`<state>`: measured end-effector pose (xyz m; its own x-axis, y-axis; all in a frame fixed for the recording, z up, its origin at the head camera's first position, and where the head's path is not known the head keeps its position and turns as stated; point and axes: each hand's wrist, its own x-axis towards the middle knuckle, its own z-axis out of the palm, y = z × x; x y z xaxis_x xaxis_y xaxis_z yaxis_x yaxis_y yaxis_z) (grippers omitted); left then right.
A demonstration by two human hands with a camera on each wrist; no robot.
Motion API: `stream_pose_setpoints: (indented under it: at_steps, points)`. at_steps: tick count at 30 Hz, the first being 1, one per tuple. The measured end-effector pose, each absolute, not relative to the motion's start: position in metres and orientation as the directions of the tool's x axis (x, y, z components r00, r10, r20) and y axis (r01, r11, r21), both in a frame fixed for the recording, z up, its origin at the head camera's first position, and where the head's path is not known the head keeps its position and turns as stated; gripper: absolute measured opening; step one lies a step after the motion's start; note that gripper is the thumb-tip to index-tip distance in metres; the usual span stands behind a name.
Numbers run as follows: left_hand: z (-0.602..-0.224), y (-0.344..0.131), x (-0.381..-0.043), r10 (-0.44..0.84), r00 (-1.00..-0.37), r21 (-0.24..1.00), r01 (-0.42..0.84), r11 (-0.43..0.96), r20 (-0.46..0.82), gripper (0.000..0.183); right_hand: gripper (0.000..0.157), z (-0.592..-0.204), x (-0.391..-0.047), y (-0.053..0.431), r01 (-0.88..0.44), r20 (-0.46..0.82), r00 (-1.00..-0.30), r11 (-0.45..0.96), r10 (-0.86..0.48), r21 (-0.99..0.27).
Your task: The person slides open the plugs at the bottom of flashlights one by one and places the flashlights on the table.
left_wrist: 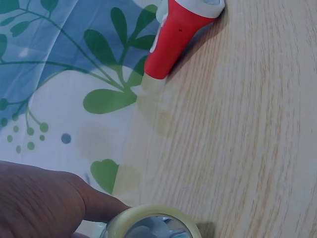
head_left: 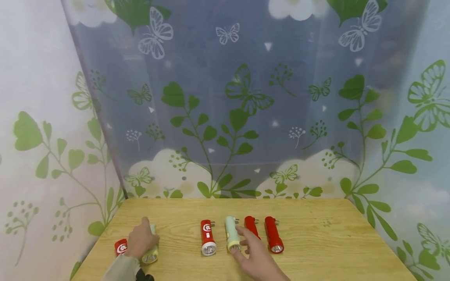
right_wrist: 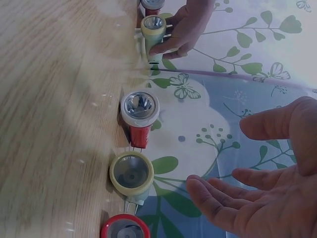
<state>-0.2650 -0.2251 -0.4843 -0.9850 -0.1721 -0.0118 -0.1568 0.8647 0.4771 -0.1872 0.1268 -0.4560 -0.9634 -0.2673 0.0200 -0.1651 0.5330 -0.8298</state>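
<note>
My left hand (head_left: 142, 238) holds a pale green flashlight (head_left: 150, 256) with a yellow rim at the table's left. In the right wrist view its thumb and fingers close around the barrel. A red flashlight (head_left: 120, 246) lies just left of that hand, partly hidden. My right hand (head_left: 258, 259) is over the middle of the row, fingers spread and relaxed. It is nearest to a second pale green flashlight (head_left: 231, 230), and the right wrist view shows its fingers apart from the flashlights. A red flashlight with a white head (head_left: 206, 235) lies left of that green one.
Two all-red flashlights, one partly covered by my right hand (head_left: 251, 224) and one farther right (head_left: 272, 233), lie on the wooden table (head_left: 316, 234). Metal plug prongs stick out near their tails. Curtains (head_left: 225, 117) with leaves and butterflies enclose the table at the back and sides.
</note>
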Motion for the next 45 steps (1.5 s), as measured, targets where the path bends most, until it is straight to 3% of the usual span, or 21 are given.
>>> stream_pose_setpoints:
  at_steps: [12, 27, 45]
  points:
    - [-0.475, -0.215, -0.265, -0.204, -0.979, 0.505, -0.169, 0.847, 0.014, 0.052, 0.057, -0.447, -0.190, 0.132, -0.205, 0.090, -0.971, 0.582, -0.221, -0.787]
    - [-0.462, -0.191, -0.262, -0.233, -0.966, 0.522, -0.141, 0.841, 0.113, 0.065, 0.053, -0.437, -0.201, 0.137, -0.289, 0.165, -0.951, 0.559, -0.262, -0.777]
    - [-0.442, -0.145, -0.246, -0.240, -0.932, 0.603, -0.030, 0.797, 0.272, 0.065, 0.047, -0.432, -0.232, 0.131, -0.331, 0.200, -0.939, 0.573, -0.281, -0.749]
